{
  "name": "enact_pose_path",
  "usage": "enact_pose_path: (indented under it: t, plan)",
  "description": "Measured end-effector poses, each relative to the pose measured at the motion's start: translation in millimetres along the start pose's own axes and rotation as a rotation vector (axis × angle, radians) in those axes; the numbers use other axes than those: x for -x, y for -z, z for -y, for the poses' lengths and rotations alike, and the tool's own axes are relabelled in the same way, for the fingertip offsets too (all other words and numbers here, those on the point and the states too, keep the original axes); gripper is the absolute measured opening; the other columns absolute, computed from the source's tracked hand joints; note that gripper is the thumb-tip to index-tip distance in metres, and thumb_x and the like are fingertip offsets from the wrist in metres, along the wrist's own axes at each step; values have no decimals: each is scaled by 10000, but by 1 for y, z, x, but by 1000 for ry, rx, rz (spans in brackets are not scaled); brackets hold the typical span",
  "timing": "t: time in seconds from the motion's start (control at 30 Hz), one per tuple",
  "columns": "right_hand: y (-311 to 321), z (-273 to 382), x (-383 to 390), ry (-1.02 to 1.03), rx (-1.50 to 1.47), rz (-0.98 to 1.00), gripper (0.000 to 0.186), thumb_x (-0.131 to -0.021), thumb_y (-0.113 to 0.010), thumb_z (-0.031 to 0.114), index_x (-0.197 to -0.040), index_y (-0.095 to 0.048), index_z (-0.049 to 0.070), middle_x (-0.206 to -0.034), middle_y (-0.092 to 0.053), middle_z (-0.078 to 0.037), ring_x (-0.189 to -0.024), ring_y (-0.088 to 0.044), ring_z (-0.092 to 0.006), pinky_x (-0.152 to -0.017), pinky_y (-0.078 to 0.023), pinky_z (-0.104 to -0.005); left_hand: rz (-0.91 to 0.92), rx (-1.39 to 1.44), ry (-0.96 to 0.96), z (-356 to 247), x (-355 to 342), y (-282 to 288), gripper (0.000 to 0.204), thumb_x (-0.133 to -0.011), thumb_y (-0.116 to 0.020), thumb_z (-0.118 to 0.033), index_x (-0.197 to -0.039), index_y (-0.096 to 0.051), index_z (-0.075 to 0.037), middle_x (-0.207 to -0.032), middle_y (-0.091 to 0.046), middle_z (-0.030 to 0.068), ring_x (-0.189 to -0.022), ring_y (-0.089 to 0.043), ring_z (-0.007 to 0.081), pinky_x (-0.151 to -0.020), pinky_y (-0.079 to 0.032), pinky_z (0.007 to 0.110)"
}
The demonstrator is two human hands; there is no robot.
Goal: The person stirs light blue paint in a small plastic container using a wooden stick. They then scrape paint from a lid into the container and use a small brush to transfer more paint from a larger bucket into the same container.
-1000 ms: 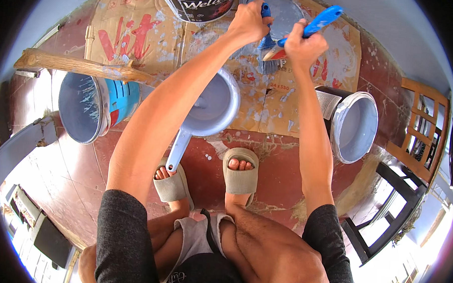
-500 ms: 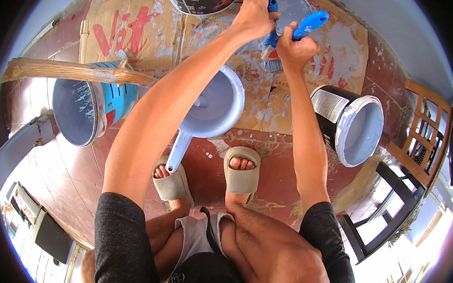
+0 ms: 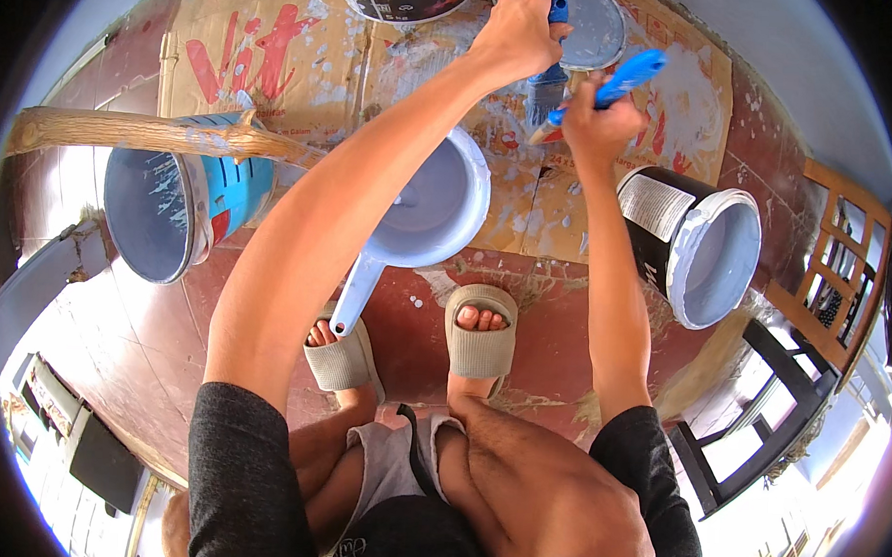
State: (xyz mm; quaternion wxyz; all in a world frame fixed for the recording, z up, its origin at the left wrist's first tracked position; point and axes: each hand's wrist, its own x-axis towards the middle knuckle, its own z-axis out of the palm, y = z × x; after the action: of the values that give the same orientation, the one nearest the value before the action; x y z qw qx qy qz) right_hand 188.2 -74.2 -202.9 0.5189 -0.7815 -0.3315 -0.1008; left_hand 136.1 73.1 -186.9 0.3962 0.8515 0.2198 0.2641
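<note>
My left hand [image 3: 521, 34] is closed round the blue handle of a paintbrush [image 3: 545, 93], whose paint-coated bristles point down toward the cardboard. Close beside it, my right hand [image 3: 605, 119] grips a second blue-handled paintbrush [image 3: 634, 73]. That handle slants up to the right; its lower end points left toward the first brush and is partly blurred. Beneath both hands lies a paint-spattered cardboard sheet [image 3: 394, 90]. A pale blue dipper [image 3: 359, 287] with bluish liquid in it stands nearer me, partly hidden by my left forearm.
A black bucket [image 3: 407, 0] and a round bluish lid [image 3: 597, 33] are at the far edge. On the right, a black-and-white bucket [image 3: 655, 212] lies tilted. A blue bucket [image 3: 238, 188] lies on its side at left, with a wooden branch [image 3: 127, 135] across it. Chairs [image 3: 756, 417] stand right.
The two brushes have moved apart. My right hand has shifted right and a little nearer me, its brush swinging away from the left one. My left hand has moved slightly right.
</note>
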Motion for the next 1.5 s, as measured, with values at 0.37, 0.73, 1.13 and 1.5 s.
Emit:
enact_pose_path:
  t: [0.37,0.73,1.13,1.5]
  plan:
    - [41,19,-95,-36,810,124,343,-865,-628,316,-693,-667,21,-664,-674,-158,-664,-663,-348,-635,-500,-481,-100,8,-134,-40,-21,47,217,-799,-642,-46,-947,-496,15,-804,-600,273,-822,-571,483,-704,-421,546]
    - [4,-58,-73,-90,769,216,542,-769,-651,231,-1255,-512,36,-1034,-651,-224,-1166,-489,-471,-963,-287,-676,-111,58,-58,-16,-7,57,207,-773,-644,17,-945,-540,-32,-782,-596,237,-775,-574,458,-670,-426,506]
    - [13,-20,-71,-411,507,291,354,-770,-692,320,-902,-700,-9,-874,-700,-232,-864,-676,-405,-811,-522,-442,-120,-19,-198,-13,6,47,166,-823,-676,-29,-924,-544,-30,-681,-602,213,-692,-608,430,-603,-465,457]
    - [1,-54,-65,-831,37,185,456,-778,-725,388,-999,-680,-9,-966,-693,-230,-933,-669,-384,-850,-515,-415,-71,30,-94,-57,-3,94,170,-805,-636,14,-932,-523,7,-755,-577,235,-738,-563,461,-638,-413,469]
